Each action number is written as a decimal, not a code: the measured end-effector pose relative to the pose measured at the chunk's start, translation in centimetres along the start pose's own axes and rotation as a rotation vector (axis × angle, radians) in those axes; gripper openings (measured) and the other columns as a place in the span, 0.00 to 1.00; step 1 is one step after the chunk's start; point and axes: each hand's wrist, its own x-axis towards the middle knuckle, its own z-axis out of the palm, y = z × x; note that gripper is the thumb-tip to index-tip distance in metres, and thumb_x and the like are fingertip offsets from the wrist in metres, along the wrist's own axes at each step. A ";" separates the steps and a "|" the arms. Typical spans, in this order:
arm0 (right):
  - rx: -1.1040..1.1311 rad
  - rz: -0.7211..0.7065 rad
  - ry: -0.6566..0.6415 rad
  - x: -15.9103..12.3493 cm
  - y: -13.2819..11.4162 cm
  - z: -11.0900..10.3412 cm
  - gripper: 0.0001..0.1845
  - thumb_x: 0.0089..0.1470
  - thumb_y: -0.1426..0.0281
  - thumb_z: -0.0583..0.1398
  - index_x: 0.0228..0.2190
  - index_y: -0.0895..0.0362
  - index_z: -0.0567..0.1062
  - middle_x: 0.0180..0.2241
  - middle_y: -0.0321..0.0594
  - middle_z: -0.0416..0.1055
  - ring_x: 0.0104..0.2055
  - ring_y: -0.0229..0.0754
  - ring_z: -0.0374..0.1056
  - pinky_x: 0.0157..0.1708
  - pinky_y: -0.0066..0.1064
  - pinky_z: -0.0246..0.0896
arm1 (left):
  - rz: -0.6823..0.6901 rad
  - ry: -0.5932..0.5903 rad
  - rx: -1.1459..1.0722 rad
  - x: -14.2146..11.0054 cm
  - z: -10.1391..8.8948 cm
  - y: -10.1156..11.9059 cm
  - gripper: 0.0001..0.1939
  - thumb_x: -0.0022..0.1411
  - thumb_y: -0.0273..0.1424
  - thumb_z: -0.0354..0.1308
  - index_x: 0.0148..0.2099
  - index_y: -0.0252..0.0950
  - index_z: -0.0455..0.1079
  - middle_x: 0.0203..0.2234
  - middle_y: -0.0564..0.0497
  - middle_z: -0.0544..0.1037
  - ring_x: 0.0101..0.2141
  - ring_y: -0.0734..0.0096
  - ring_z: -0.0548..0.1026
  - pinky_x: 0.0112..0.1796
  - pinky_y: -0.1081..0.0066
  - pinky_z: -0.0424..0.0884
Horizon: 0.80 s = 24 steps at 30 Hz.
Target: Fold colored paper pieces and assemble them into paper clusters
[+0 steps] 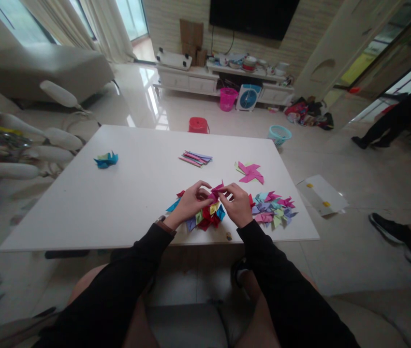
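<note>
**Above a white table [136, 193], two bare hands pinch a folded magenta paper piece [215, 194]**

The left hand [193, 200], a brown band at its wrist, and the right hand [237, 204] meet near the table's close edge. Thumb and fingers of each are drawn narrow on the magenta piece, held between them. Just below, at 6 o'clock from the hands, lies a multicoloured pile of folded paper [211, 220] in red, yellow, blue and lilac.

Clockwise from 10 o'clock, well apart on the table, sits a blue-and-green folded paper piece [106, 160]; at 11, a stack of folded paper strips [195, 158]; at 2, a flat magenta pinwheel shape [251, 173]; at 3, a pastel-and-pink paper pile [273, 209]. Beyond the far edge, near 12, stands a red stool [198, 125].
</note>
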 end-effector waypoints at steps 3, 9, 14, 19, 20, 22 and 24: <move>0.011 0.013 0.017 0.1 0.0 -0.1 0.06 0.57 0.73 0.61 0.32 0.55 0.79 0.31 0.38 0.73 0.31 0.39 0.69 0.32 0.31 0.64 | -0.022 -0.004 -0.021 0.1 -0.5 0.3 0.18 0.61 0.38 0.65 0.49 0.36 0.67 0.31 0.50 0.81 0.32 0.69 0.79 0.35 0.71 0.73; 0.085 0.045 0.027 0.2 0.0 -0.3 0.05 0.56 0.72 0.62 0.30 0.55 0.79 0.31 0.38 0.74 0.31 0.39 0.70 0.30 0.30 0.63 | -0.033 0.073 0.106 0.4 -1.4 0.1 0.16 0.59 0.35 0.64 0.49 0.34 0.73 0.37 0.45 0.81 0.33 0.68 0.79 0.34 0.71 0.73; 0.132 0.079 0.010 0.2 0.0 -0.1 0.05 0.55 0.70 0.62 0.31 0.55 0.79 0.32 0.38 0.75 0.33 0.40 0.71 0.29 0.29 0.63 | -0.036 -0.013 0.096 0.4 -0.9 -0.2 0.16 0.58 0.36 0.66 0.46 0.34 0.78 0.38 0.44 0.82 0.35 0.65 0.79 0.35 0.69 0.75; 0.158 0.092 0.002 0.2 0.1 -0.1 0.04 0.55 0.70 0.62 0.31 0.55 0.79 0.31 0.38 0.75 0.33 0.40 0.71 0.30 0.29 0.64 | -0.017 0.007 0.087 0.4 -0.7 -0.5 0.11 0.58 0.35 0.65 0.40 0.34 0.77 0.32 0.47 0.81 0.32 0.66 0.79 0.35 0.68 0.75; 0.166 0.093 -0.004 0.2 0.1 -0.1 0.04 0.55 0.69 0.62 0.31 0.55 0.79 0.32 0.38 0.76 0.33 0.40 0.71 0.30 0.29 0.64 | -0.015 0.010 0.089 0.4 -0.8 -0.5 0.10 0.58 0.35 0.65 0.40 0.34 0.77 0.31 0.47 0.81 0.32 0.66 0.79 0.35 0.68 0.75; 0.181 0.089 -0.024 0.2 0.0 -0.2 0.05 0.55 0.69 0.62 0.31 0.55 0.79 0.32 0.38 0.76 0.34 0.40 0.71 0.30 0.29 0.63 | -0.011 0.005 0.095 0.4 -0.8 -0.5 0.10 0.59 0.35 0.65 0.40 0.33 0.77 0.31 0.47 0.81 0.32 0.66 0.79 0.35 0.68 0.75; 0.186 0.079 -0.036 0.2 -0.1 -0.2 0.05 0.56 0.69 0.62 0.32 0.56 0.79 0.32 0.39 0.76 0.35 0.40 0.71 0.30 0.29 0.63 | -0.003 -0.001 0.098 0.4 -0.8 -0.4 0.10 0.58 0.34 0.65 0.40 0.33 0.77 0.31 0.47 0.81 0.33 0.66 0.79 0.36 0.68 0.75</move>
